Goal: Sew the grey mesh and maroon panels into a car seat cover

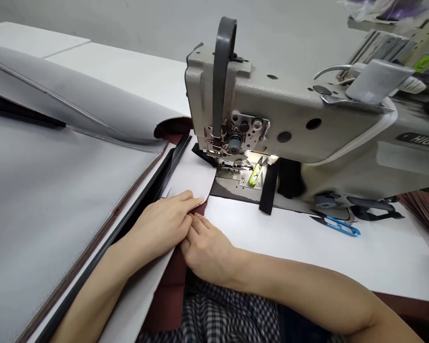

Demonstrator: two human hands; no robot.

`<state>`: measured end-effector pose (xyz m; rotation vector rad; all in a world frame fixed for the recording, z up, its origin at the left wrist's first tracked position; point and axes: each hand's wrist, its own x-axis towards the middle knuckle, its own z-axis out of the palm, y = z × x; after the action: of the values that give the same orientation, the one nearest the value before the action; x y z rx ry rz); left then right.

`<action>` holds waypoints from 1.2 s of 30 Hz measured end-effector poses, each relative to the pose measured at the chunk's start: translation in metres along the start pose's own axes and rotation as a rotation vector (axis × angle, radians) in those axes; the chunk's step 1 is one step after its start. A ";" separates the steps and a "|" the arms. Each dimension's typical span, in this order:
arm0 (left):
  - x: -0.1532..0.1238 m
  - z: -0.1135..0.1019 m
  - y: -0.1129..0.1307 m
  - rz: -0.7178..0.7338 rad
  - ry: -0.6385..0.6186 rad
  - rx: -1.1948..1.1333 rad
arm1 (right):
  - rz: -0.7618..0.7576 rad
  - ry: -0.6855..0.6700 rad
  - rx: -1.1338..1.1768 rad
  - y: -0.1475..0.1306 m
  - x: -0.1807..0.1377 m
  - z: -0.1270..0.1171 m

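My left hand (166,221) lies over a white-backed fabric panel (191,178), its fingers closed on the panel's edge. Right beside it, my right hand (207,247) is closed on the maroon fabric (168,297) at the same edge, its fingertips by my left thumb. That maroon fabric hangs down toward my lap. The panel runs forward to the presser foot (228,164) of a sewing machine (271,102). A black strip (204,156) lies at the panel's far end, by the foot. My fingertips' undersides are hidden.
Large grey-backed material (57,190) covers the left, with a folded roll behind. Yellow-green thread snips (256,175) lie on the machine bed, near a black strip (269,188). Blue-handled snips (339,226) rest on the white table (289,247). Stacked maroon pieces (423,209) sit at right.
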<state>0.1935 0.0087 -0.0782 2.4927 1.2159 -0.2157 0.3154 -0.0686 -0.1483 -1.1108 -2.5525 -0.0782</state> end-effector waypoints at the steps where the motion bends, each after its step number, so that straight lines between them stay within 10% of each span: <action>1: 0.004 -0.001 0.000 -0.007 -0.001 0.011 | 0.003 -0.018 0.017 0.004 0.001 0.000; 15: 0.055 -0.016 -0.001 -0.019 0.054 0.156 | 0.037 -0.065 0.023 0.056 0.013 0.004; 36: 0.055 -0.015 0.006 -0.011 0.012 0.227 | -0.031 0.138 0.026 0.046 0.006 -0.001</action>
<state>0.2320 0.0512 -0.0783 2.6829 1.2733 -0.3607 0.3445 -0.0329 -0.1497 -1.0206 -2.4417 -0.1248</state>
